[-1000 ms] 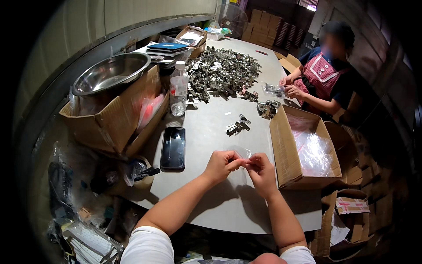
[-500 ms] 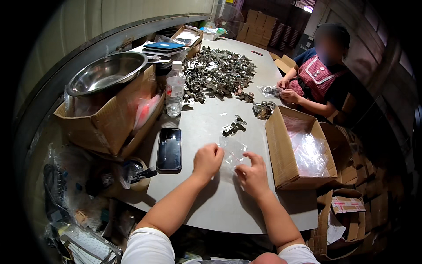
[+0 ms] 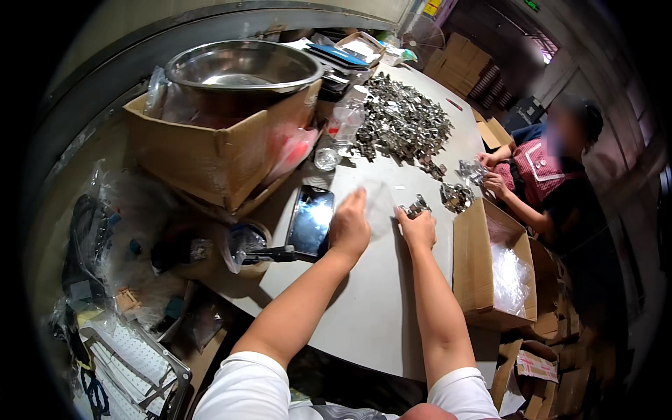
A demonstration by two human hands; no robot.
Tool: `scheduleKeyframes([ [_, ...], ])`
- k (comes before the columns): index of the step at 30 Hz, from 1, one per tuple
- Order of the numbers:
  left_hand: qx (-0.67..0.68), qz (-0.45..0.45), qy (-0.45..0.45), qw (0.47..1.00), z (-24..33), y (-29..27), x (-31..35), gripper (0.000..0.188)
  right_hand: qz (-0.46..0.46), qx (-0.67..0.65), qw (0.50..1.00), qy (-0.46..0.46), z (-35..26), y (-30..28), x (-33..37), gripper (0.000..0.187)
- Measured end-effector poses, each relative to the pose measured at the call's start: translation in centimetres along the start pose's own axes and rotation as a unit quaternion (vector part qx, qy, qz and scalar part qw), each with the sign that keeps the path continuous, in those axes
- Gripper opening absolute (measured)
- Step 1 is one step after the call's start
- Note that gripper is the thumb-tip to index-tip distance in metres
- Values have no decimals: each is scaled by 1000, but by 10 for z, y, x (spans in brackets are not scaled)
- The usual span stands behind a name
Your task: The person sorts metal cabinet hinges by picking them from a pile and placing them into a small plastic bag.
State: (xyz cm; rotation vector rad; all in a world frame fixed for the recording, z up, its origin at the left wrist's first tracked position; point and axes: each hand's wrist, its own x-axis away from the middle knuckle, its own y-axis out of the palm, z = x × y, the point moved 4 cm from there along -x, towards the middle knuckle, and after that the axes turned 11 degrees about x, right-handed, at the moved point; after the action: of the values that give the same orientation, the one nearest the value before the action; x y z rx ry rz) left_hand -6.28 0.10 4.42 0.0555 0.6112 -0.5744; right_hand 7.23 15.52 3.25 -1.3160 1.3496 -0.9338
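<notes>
A clear plastic bag (image 3: 379, 208) hangs from the fingers of my left hand (image 3: 350, 224), closed on its edge beside the phone. My right hand (image 3: 418, 228) has its fingers around a small cluster of metal hinges (image 3: 418, 204) on the table; the hand covers their near part. Farther back lies a large heap of metal hinges (image 3: 402, 119). A smaller hinge pile (image 3: 457, 197) sits by the cardboard box on the right, which holds clear bags (image 3: 509, 280).
A dark phone (image 3: 310, 220) lies left of my left hand. A plastic bottle (image 3: 341, 129) and a steel basin (image 3: 245, 66) on a cardboard box (image 3: 210, 157) stand farther left. Across the right side, another person (image 3: 546, 168) handles a bag. The right-hand cardboard box (image 3: 472, 269) stands near my right forearm.
My right hand has left the bag and reached forward to the hinges. My left hand still holds the bag, now farther forward. The view has turned left.
</notes>
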Motion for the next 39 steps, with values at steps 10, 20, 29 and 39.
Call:
scheduleKeyframes([
  [10,-60,-178,42,981,1,26,27,28,94,-4,989,-112,25,5,14,43],
  [20,-31,-176,14,984,-21,49,32,28,99,-305,945,-59,63,24,-24,23],
  [29,14,-145,14,989,-20,37,26,33,-192,-606,753,-172,71,2,34,12],
  [39,28,-188,86,978,-8,43,29,54,154,-339,882,-289,23,-43,94,20],
])
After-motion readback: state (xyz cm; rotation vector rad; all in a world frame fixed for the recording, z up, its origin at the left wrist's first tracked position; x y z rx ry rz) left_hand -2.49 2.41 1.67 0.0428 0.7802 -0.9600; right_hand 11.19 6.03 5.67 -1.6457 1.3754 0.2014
